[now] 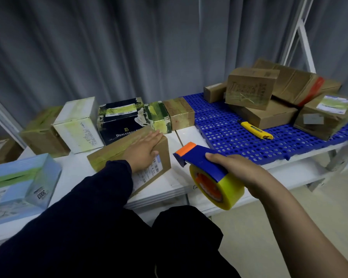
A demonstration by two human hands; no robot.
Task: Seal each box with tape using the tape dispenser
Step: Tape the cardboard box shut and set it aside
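Note:
A brown cardboard box (109, 155) with tape across its top and a shipping label on its near end lies on the white table (169, 185). My left hand (144, 150) rests flat on top of this box, fingers straight. To the right, my right hand (235, 169) grips a blue and orange tape dispenser (201, 161) loaded with a yellowish tape roll (219, 187). The dispenser is held in the air just right of the box, apart from it.
A row of taped boxes (76, 125) stands behind, including a dark printed box (121, 125). A light blue box (18, 183) sits at the left. Several brown boxes (269, 97) are piled on a blue perforated mat (229, 133), with a yellow utility knife (255, 130).

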